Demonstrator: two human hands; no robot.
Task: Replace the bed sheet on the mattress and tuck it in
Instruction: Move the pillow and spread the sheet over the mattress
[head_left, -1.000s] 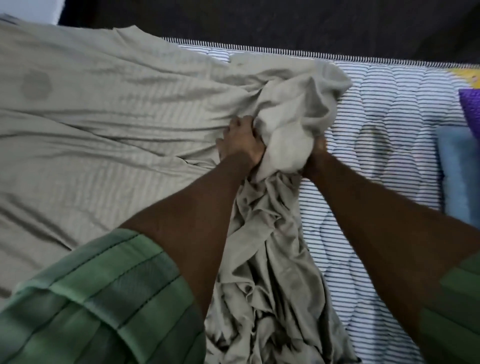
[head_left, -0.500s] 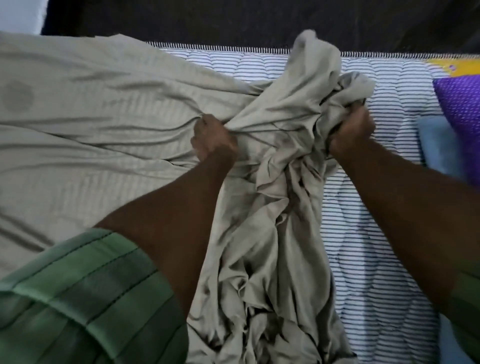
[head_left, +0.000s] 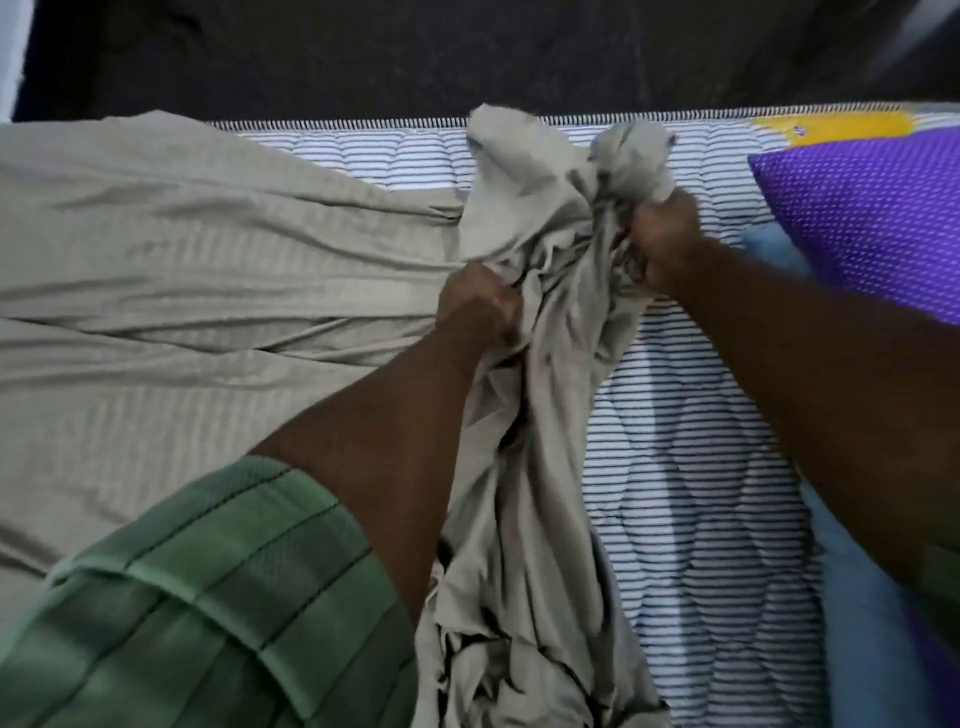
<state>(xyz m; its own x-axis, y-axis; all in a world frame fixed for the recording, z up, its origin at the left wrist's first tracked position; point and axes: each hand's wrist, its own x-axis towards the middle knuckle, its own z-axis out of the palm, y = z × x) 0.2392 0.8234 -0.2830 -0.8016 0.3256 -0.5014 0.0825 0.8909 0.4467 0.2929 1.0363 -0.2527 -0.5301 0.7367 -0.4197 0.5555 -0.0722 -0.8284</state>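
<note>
On striped mattress (head_left: 691, 441), bunched grey sheet (head_left: 540, 415) in both fists.

No readable text, labels, brands or nos anywhere; a small purplish mark sits on the yellow patch (head_left: 831, 127) at the far right corner of the mattress (head_left: 691, 467), too blurred to tell if it's lettering or a logo

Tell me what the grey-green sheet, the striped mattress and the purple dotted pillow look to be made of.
Grey-green sheet: thin woven cloth, likely cotton or a blend, with a faint sheen; it bunches into soft folds. Striped mattress: padded quilted ticking; stitched curves puff its surface. Purple dotted pillow: smooth printed fabric, fibre unclear.
</note>
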